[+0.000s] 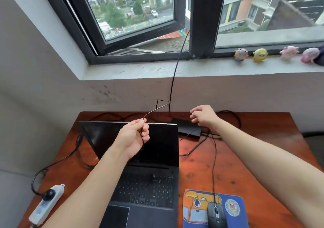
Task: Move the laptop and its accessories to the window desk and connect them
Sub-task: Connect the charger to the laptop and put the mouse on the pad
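Note:
An open dark laptop [152,166] stands on the reddish wooden desk [245,157] under the window, its screen black. My left hand [135,136] is raised in front of the screen, pinching a thin black cable [156,109] that runs up to the wall and on out through the window. My right hand [204,116] hovers with fingers apart over the black power adapter [188,128] behind the laptop. A black wired mouse [216,213] rests on a blue cartoon mouse pad [233,208] at the front right; its cord leads back toward the adapter.
A white power strip [46,204] with a black plug in it lies at the desk's front left edge, its cable looping behind the laptop. Several small plush toys [260,54] line the window sill on the right. The left window sash [133,17] stands open.

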Demonstrator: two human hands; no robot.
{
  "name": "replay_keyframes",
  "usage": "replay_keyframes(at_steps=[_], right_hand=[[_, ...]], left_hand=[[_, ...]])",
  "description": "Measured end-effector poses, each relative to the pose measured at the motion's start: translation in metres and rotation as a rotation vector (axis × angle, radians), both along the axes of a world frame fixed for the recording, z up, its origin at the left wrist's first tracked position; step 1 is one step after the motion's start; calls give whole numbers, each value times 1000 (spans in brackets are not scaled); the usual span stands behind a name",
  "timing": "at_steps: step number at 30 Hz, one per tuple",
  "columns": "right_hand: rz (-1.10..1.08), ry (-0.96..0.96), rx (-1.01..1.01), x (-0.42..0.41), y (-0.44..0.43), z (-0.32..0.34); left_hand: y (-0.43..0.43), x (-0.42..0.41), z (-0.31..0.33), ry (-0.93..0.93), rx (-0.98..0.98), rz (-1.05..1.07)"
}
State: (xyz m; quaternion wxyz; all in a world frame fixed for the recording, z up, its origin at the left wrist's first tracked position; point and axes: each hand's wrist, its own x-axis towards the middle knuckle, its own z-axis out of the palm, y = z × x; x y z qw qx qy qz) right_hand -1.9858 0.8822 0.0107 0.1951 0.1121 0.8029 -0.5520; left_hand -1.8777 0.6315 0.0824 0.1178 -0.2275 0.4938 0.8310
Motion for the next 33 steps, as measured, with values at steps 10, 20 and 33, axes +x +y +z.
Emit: replay_keyframes(at_steps=[10, 20, 33], right_hand=[[441, -5, 399, 138, 12, -33], [206, 17, 311, 153, -6, -70], [-231, -233, 100, 164, 61, -96]], left_hand=[[93, -46, 46, -89, 312, -55], [121, -54, 50, -116, 331, -67], [107, -56, -3, 182, -803, -191]])
